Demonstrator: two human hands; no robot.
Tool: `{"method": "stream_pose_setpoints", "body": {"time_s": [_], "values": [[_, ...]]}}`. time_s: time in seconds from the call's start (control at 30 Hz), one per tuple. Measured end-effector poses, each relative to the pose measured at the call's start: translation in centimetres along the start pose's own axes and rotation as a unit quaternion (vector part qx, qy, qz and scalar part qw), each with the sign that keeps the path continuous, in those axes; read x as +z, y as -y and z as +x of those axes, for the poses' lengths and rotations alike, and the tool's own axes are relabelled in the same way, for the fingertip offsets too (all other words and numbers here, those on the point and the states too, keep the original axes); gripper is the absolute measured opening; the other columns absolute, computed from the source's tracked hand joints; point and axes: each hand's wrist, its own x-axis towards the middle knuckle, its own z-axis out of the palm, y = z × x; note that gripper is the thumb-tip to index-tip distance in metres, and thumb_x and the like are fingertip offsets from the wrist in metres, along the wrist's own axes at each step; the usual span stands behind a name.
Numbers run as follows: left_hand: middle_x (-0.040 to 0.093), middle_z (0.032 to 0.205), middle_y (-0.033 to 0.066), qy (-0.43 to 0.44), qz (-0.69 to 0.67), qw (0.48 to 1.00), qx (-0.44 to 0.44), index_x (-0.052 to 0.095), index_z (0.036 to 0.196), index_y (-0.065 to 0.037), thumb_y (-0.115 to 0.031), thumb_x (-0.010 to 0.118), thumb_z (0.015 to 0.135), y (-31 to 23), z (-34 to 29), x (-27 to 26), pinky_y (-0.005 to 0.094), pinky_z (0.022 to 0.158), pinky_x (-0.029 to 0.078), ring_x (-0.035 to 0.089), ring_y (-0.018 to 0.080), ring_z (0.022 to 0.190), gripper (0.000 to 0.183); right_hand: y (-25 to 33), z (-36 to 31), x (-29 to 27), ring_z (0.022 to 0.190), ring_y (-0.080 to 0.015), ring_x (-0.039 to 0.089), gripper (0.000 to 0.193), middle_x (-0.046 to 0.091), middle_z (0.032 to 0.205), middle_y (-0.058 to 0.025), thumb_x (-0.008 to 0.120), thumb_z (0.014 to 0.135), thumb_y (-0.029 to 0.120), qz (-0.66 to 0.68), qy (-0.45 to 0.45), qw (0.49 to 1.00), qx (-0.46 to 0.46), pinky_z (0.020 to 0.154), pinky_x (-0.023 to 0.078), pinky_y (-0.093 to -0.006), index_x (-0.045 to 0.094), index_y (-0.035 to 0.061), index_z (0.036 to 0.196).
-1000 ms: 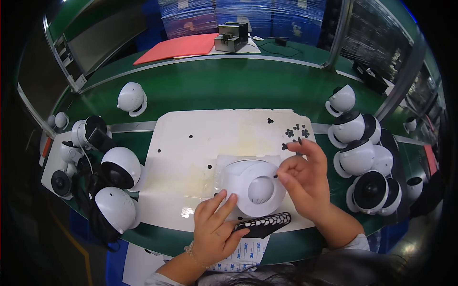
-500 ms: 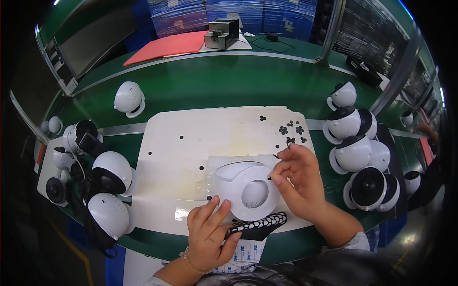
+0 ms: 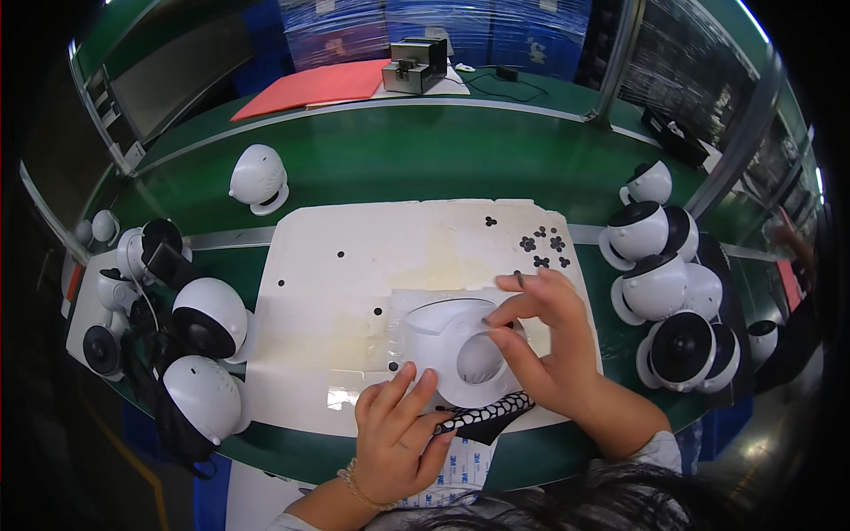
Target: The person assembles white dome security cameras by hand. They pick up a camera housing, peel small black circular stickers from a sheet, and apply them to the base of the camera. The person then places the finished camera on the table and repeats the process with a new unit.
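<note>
Strip (image 3: 490, 413) partly hidden by gripping left hand (image 3: 398, 440); right hand (image 3: 551, 352) over white housing (image 3: 431, 343), cannot tell if pinching anything.

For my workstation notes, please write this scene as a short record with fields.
Left hand: holds a black strip with white cell pattern; other fingertips at a white rounded plastic housing
Right hand: pinches what looks like a small black disc, over the housing
Underneath: flat cream board, black disc clusters near its far right
Both sides: white rounded plastic devices with black fronts
</note>
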Motion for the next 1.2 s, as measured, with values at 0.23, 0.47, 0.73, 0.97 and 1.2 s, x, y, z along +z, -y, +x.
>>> {"method": "stream_pose_setpoints", "body": {"time_s": [0.23, 0.47, 0.73, 0.97, 1.2], "values": [[0.05, 0.123, 0.0149, 0.001, 0.005, 1.0, 0.001, 0.062, 0.083, -0.005, -0.016, 0.062, 0.073, -0.1, -0.1, 0.0, 0.0405, 0.084, 0.033, 0.041, 0.0303, 0.119, 0.015, -0.2, 0.3, 1.9, 0.094, -0.0244, 0.055, 0.043, 0.059, 0.084, -0.0091, 0.055, 0.081, 0.002, 0.183, 0.016, 0.977, 0.108, 0.088, 0.035, -0.034, 0.035, -0.0007, 0.119], [0.05, 0.123, 0.0149, -0.002, 0.007, 1.0, 0.001, 0.062, 0.084, -0.005, -0.017, 0.061, 0.074, -0.1, -0.2, 0.0, 0.0408, 0.084, 0.033, 0.042, 0.0301, 0.119, 0.016, -0.6, -0.3, 2.0, 0.096, -0.0238, 0.056, 0.04, 0.06, 0.089, -0.0076, 0.059, 0.078, 0.003, 0.115, 0.026, 0.989, 0.088, 0.091, 0.031, -0.038, 0.041, 0.0021, 0.114], [0.048, 0.125, 0.0148, 0.001, 0.005, 1.0, 0.002, 0.061, 0.084, -0.005, -0.014, 0.062, 0.073, -0.1, -0.3, -0.1, 0.0424, 0.086, 0.032, 0.04, 0.0304, 0.12, 0.015, 2.3, -0.9, 0.2, 0.114, -0.0276, 0.047, 0.031, 0.057, 0.111, -0.0053, 0.065, 0.07, 0.01, -0.206, 0.049, 0.976, -0.044, 0.096, 0.019, -0.0458, 0.058, 0.0134, 0.101], [0.049, 0.126, 0.0103, -0.02, -0.016, 1.0, -0.003, 0.062, 0.08, -0.007, -0.016, 0.066, 0.072, 0.3, -0.2, 0.5, 0.0422, 0.087, 0.03, 0.04, 0.026, 0.121, 0.013, 1.8, -2.6, 0.7, 0.127, -0.0356, 0.026, 0.005, 0.044, 0.13, -0.0118, 0.065, 0.073, 0.013, -0.017, 0.086, 0.995, 0.048, 0.097, 0.016, -0.0462, 0.064, 0.0133, 0.079], [0.05, 0.125, 0.009, -0.033, -0.017, 0.999, 0.001, 0.062, 0.077, -0.008, -0.019, 0.067, 0.072, 0.4, -0.3, 0.4, 0.0413, 0.087, 0.03, 0.04, 0.0247, 0.12, 0.013, 2.1, -2.7, 1.3, 0.127, -0.038, 0.024, 0.002, 0.04, 0.132, -0.0146, 0.063, 0.076, 0.013, -0.007, 0.107, 0.992, 0.062, 0.097, 0.017, -0.046, 0.063, 0.0113, 0.077]]}}
